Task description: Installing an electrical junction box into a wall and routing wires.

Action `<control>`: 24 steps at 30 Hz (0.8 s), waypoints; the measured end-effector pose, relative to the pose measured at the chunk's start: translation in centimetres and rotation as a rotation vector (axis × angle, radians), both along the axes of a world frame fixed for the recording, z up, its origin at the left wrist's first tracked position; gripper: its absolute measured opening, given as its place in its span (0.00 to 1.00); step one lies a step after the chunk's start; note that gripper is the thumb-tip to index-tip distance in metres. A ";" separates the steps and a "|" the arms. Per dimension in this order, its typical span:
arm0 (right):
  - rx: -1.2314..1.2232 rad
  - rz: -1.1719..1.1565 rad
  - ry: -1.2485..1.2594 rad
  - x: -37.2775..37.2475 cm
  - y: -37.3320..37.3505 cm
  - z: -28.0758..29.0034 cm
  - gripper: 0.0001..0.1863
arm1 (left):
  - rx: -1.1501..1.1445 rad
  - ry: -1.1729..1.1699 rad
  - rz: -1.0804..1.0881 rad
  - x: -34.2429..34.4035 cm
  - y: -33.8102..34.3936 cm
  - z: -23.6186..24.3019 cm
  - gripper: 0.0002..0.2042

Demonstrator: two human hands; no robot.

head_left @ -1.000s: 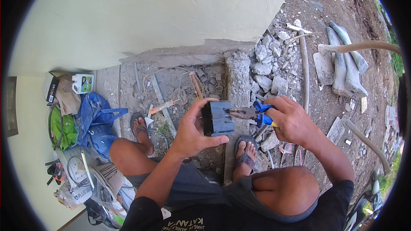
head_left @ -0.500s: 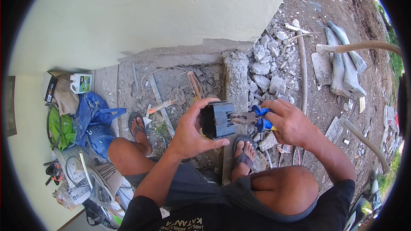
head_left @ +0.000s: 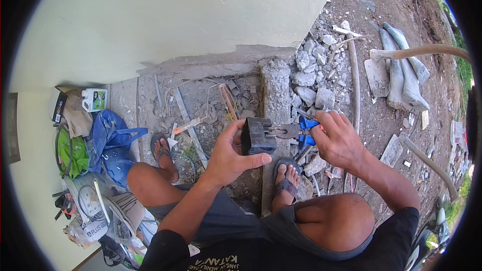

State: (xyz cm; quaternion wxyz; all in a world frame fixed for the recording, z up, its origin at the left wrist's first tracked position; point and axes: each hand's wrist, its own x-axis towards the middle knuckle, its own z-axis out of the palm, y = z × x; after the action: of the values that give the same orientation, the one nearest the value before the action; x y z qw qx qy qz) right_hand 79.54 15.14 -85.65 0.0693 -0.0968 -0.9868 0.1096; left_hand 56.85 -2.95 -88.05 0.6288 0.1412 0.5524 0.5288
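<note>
My left hand [head_left: 225, 158] is wrapped round a black plastic box [head_left: 259, 136], which looks like an electrical wall box, with the thumb along its near side. Blue-handled pliers [head_left: 288, 131] are in my right hand [head_left: 339, 139], their handles spread apart. The jaws point left and meet the box's right edge; whether they grip its rim is too small to tell. Both hands are above the ground between my knees, over a rough concrete edge [head_left: 276, 90].
Broken concrete [head_left: 305, 78] lies beyond the edge, with a long wooden handle [head_left: 354, 80] and boots [head_left: 401, 78] to the right. An orange-handled tool [head_left: 188, 125] rests on the rubble. At left are a blue bag [head_left: 108, 130], a white jug [head_left: 94, 100] and a blue helmet [head_left: 118, 164].
The box has turned slightly in my left hand and shifted a little right. My right hand has changed its angle, and the pliers' handles show wider apart.
</note>
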 end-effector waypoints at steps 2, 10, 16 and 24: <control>-0.009 0.007 -0.018 -0.1 0.2 -0.1 0.12 | 0.240 0.190 0.006 0.0 -0.3 -1.2 0.43; -0.139 0.094 -0.058 0.4 0.3 -0.9 0.09 | 0.422 0.913 -0.200 -1.6 -0.3 -0.5 0.40; -0.003 -0.004 0.017 0.3 -0.6 -1.4 0.07 | 0.090 0.152 -0.018 0.2 -0.2 -0.2 0.40; -0.134 0.044 -0.052 -0.1 -0.1 -0.1 0.09 | 0.293 0.281 -0.071 -1.1 -0.7 -1.5 0.43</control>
State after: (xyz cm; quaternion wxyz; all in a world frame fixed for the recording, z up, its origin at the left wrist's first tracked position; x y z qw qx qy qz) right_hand 79.41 15.06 -85.71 0.0346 -0.0821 -0.9806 0.1744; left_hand 55.78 -3.66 -89.59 0.5365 0.3228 0.5464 0.5563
